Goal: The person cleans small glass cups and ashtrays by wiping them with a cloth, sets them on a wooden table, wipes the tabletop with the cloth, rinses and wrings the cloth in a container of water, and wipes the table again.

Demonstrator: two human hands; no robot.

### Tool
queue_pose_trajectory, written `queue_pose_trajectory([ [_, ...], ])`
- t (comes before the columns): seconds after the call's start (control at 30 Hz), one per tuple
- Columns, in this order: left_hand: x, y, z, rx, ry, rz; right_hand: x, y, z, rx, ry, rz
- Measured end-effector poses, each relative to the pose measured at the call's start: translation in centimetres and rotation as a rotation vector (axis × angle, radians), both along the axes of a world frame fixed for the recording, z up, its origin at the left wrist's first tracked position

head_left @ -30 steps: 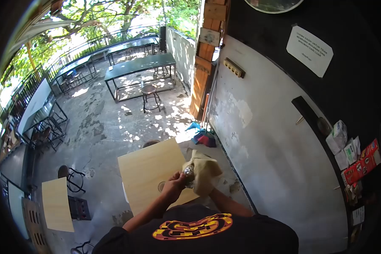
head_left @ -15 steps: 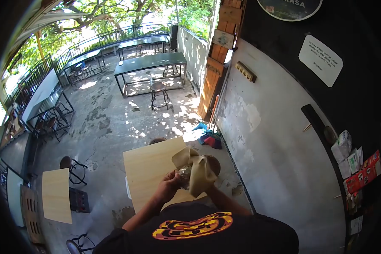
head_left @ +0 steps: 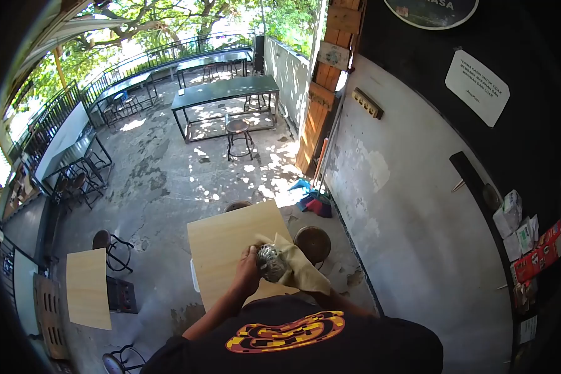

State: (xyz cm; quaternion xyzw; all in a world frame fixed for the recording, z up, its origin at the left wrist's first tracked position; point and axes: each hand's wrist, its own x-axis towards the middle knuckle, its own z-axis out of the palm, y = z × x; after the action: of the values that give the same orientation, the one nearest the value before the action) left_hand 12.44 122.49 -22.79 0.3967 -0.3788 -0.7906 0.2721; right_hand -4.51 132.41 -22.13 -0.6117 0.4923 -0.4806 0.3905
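My left hand is closed around the left side of a round, shiny, clear-looking vessel with a patterned surface; I cannot make out its exact kind. A tan cloth lies against the vessel's right side and hangs down to the right. Under the cloth, my right hand grips it against the vessel, its fingers covered; only the right forearm shows. Both hands are above a light wooden tabletop.
A round stool stands right of the tabletop. At left are a smaller wooden table, a dark crate and another stool. A wall runs along the right, with a shelf of packets. A long dark table stands farther back.
The cloth has swung right and down, uncovering more of the vessel and the stool behind it. My left hand keeps its hold. The whole view has shifted slightly.
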Motion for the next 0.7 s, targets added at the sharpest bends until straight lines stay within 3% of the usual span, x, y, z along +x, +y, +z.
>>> queue_pose_trajectory([
  [0.03, -0.1, 0.0, 0.6, -0.057, -0.086, 0.016, 0.2, -0.1, -0.4, -0.004, 0.051, 0.021],
  [0.13, -0.4, 0.8, 2.3, 0.062, 0.164, 0.048, 1.1, -0.2, -1.1, -0.020, 0.169, 0.051],
  [0.23, 0.4, 0.5, 1.6, 0.147, 0.351, -0.221, 1.8, -0.1, -1.3, -0.038, 0.221, 0.065],
  [0.33, 1.9, -0.2, 3.0, 0.188, 0.332, -0.443, 2.2, -0.7, -1.2, -0.060, 0.258, 0.087],
  [0.43, 2.2, -0.8, 3.6, 0.149, 0.373, -0.413, 2.5, -1.0, -1.6, -0.072, 0.279, 0.111],
  [0.47, 2.4, -0.9, 3.5, 0.326, 0.441, -0.339, 2.5, -1.2, -1.8, -0.072, 0.286, 0.123],
  [0.53, 2.6, -1.2, 2.2, 0.121, 0.481, -0.298, 2.6, -1.3, -1.9, -0.073, 0.292, 0.142],
  [0.6, 3.0, -1.0, 1.2, 0.098, 0.517, -0.226, 2.4, -1.1, -2.2, -0.057, 0.292, 0.168],
  [0.7, 3.2, -0.7, 1.6, 0.241, 0.502, -0.127, 2.5, -0.8, -2.6, -0.038, 0.293, 0.211],
])
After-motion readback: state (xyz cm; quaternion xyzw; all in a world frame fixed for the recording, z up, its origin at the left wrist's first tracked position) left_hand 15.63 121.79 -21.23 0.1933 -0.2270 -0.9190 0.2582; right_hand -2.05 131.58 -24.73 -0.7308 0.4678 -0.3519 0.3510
